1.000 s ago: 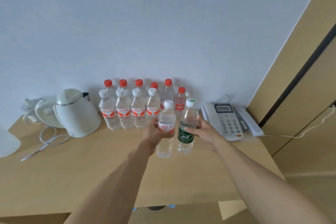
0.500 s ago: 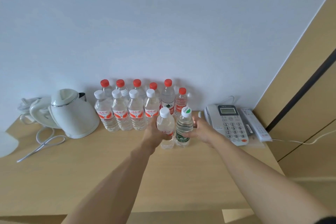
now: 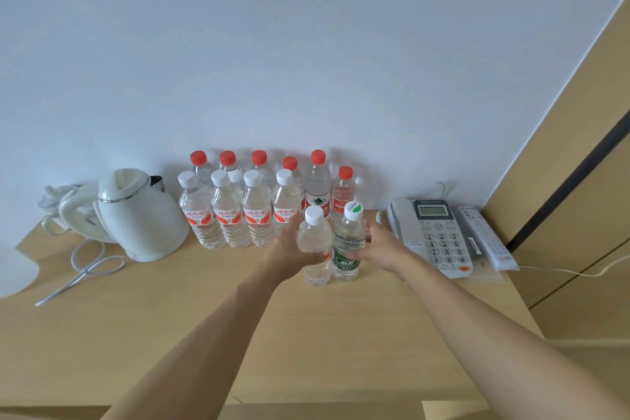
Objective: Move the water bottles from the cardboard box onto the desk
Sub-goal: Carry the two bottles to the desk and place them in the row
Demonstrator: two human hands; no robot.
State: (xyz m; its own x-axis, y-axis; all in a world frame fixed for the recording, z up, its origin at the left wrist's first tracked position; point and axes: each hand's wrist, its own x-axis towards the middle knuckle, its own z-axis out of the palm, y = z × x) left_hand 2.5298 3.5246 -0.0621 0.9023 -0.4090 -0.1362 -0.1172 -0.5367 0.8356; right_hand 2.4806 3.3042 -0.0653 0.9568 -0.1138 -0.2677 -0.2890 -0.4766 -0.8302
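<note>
Red caps [image 3: 259, 156] behind white caps [image 3: 219, 177], a green-labelled bottle [image 3: 347, 249], white kettle [image 3: 143, 215], tan desk [image 3: 170, 334].

I see two bare forearms reaching out from the bottom edge; no sleeves cover them; my left hand [image 3: 289, 254] and right hand [image 3: 381, 245] wear nothing either.

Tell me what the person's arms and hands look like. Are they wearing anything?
Both arms are bare all the way to the picture's bottom edge: no sleeves show. The left hand and right hand wear no gloves, and no rings, watch or bracelet can be seen on them.
</note>
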